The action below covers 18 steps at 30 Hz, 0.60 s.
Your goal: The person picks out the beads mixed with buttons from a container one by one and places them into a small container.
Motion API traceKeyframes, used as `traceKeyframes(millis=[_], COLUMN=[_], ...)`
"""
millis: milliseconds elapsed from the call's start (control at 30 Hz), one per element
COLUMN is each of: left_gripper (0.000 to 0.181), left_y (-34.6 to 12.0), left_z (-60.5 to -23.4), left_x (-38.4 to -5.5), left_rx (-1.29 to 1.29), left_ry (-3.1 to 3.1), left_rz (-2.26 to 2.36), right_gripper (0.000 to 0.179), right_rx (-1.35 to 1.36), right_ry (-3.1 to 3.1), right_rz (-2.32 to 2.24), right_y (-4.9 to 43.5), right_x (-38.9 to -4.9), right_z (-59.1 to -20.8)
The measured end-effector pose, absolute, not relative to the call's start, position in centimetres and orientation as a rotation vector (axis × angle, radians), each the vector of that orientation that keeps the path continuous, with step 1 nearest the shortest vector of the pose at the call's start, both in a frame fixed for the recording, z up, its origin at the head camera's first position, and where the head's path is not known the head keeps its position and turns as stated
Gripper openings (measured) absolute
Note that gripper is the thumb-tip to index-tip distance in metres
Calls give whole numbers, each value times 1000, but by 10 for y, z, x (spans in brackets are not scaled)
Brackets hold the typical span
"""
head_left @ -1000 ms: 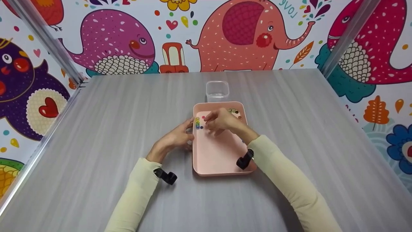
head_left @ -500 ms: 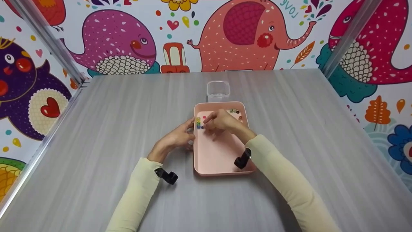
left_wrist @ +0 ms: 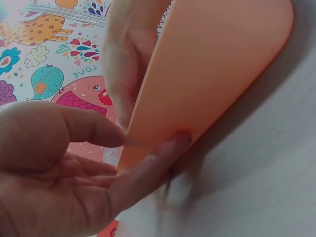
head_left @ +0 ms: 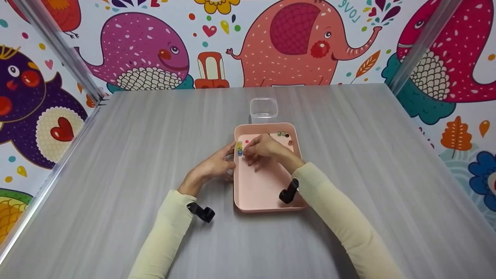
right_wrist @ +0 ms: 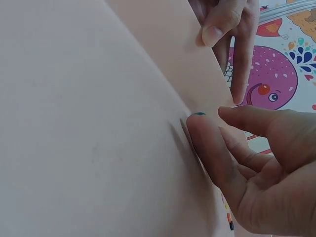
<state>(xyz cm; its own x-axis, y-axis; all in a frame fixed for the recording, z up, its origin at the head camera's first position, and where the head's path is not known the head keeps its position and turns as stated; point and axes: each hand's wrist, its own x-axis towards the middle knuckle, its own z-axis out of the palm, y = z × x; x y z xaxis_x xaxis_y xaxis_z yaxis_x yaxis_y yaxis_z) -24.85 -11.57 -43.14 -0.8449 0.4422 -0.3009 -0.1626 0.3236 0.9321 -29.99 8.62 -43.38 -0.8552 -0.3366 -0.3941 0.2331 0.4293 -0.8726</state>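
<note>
A pink tray (head_left: 263,190) lies on the table with small coloured beads inside. My left hand (head_left: 215,164) touches its left wall from outside; in the left wrist view, one fingertip (left_wrist: 181,142) presses the outer wall. My right hand (head_left: 265,149) reaches into the tray, fingers bent downward beside a stack of yellow, green and blue beads (head_left: 240,148). In the right wrist view, a blue-green bead (right_wrist: 199,114) peeks out behind one fingertip, and a gap separates the two leading fingertips. A pink bead (head_left: 247,142) lies just beyond this hand.
A clear plastic container (head_left: 264,108) stands right behind the tray. Green and dark beads (head_left: 283,134) line the tray's far right corner, with a brown one (head_left: 290,143) nearer. Grey table surface (head_left: 162,128) surrounds the tray, and patterned walls (head_left: 155,46) stand behind.
My right hand has shifted slightly toward me inside the tray, its fingertips now closer to the bead stack. The left hand keeps its place at the tray's wall.
</note>
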Motion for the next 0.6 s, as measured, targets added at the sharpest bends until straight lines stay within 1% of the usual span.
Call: traceKeyframes(millis=[200,600], left_gripper=[87,88], left_y=[-115,-116], left_z=[-432,-432], left_x=[-248,-248], left_rx=[262,270], left_ry=[2069,2065], left_rz=[1564,1574], right_gripper=[20,17], right_rx=[-33,17], right_ry=[2126,2100], right_rz=[-1445,-1475], right_y=[83,79], right_x=[-301,-303], right_z=[-438,-441])
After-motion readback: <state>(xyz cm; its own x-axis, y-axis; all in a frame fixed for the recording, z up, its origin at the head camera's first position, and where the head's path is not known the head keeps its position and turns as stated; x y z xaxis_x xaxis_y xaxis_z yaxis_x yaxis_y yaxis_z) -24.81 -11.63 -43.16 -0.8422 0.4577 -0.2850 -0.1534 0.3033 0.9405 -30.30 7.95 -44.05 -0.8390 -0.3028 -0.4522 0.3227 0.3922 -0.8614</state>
